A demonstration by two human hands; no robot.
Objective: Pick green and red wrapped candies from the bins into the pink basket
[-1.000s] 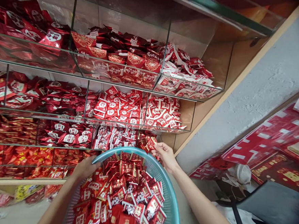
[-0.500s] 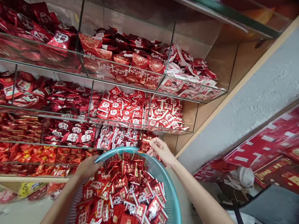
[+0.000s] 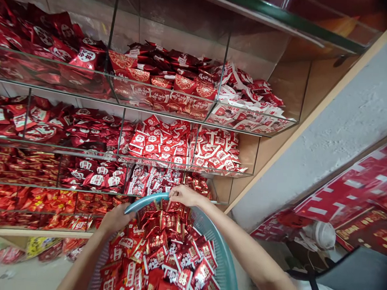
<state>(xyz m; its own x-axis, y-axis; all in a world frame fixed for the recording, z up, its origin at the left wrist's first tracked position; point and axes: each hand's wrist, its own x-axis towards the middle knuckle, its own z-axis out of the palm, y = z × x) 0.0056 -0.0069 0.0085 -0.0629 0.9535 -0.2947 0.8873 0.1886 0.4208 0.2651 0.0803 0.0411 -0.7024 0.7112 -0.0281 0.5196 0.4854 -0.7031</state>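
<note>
A teal plastic basket (image 3: 230, 258) with a perforated wall is heaped with small red wrapped candies (image 3: 169, 245). My left hand (image 3: 118, 218) is closed round its rim at the far left. Over the far rim, inside the basket, my right hand (image 3: 186, 195) points down with its fingers pinched together. A red candy packet (image 3: 172, 206) shows right under those fingertips, partly covered by the hand and close to the other candies. Just behind the right hand is a shelf compartment of red and gold packets (image 3: 199, 184).
Glass-fronted shelves (image 3: 169, 112) hold red packets in divided compartments. A wooden side panel (image 3: 272, 155) and grey wall (image 3: 339, 142) stand to the right. At lower right are a dark chair-like object (image 3: 359, 276) and red boxes (image 3: 369, 228). Bagged goods (image 3: 40, 247) lie under the shelves.
My right hand, with a red candy packet, has moved left from the shelf compartment to over the basket. My left hand stays on the rim. The view has shifted slightly.
</note>
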